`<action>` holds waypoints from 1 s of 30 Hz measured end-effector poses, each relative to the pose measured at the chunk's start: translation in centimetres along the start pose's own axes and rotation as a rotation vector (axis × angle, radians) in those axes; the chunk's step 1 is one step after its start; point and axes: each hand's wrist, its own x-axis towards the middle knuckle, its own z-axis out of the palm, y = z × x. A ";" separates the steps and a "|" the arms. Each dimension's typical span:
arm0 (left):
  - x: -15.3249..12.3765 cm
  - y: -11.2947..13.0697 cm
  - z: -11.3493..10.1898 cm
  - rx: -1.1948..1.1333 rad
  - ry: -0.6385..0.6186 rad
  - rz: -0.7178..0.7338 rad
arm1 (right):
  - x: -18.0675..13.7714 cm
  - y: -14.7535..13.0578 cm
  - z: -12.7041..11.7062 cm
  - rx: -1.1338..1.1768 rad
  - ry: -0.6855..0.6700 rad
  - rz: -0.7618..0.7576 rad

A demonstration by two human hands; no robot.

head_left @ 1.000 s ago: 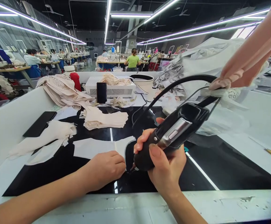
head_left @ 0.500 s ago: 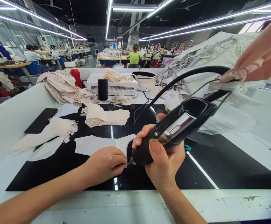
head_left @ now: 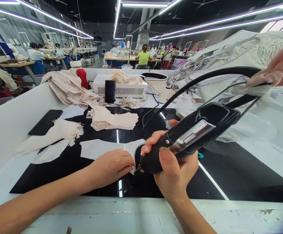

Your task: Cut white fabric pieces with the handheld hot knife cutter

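Note:
A white fabric piece (head_left: 100,149) lies flat on the black mat. My left hand (head_left: 118,164) presses down on it, fingertips closed together at its right corner. My right hand (head_left: 174,169) is wrapped round a black corded hand-held tool (head_left: 192,130) with a silver switch plate on its side. The tool slants down to the left, its narrow tip beside the fabric's corner, close to my left fingertips. Whether the tip touches the fabric I cannot tell. The tool's cord (head_left: 205,78) arches over it from the upper right, where a blurred pinkish strip is around it.
A stack of cream fabric pieces (head_left: 114,121) lies behind the white piece. More cut pieces (head_left: 51,138) and a black phone (head_left: 45,122) are at left. Beyond stand a white vented box (head_left: 129,90) and a round container (head_left: 156,84). Pale garments (head_left: 251,52) heap up at right.
The view has shifted slightly. The tool's rear end has moved to the right and the tool lies a little flatter. My left hand stays on the fabric's corner.

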 end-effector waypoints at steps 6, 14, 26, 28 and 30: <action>0.3 0.3 0.0 0.019 -0.011 -0.032 | -0.2 -0.3 0.2 -0.015 0.015 0.003; 0.0 0.0 0.7 -0.038 0.064 0.001 | -0.4 -0.6 0.3 -0.034 0.042 0.010; -0.4 -0.2 0.7 0.180 -0.004 0.091 | -0.2 -0.8 0.1 -0.101 0.033 0.003; -0.8 -0.4 0.5 0.193 0.006 0.128 | -0.2 -0.8 0.1 -0.115 0.038 -0.002; -1.1 -0.6 0.3 0.196 0.007 0.167 | -0.2 -0.8 0.1 -0.124 0.046 0.003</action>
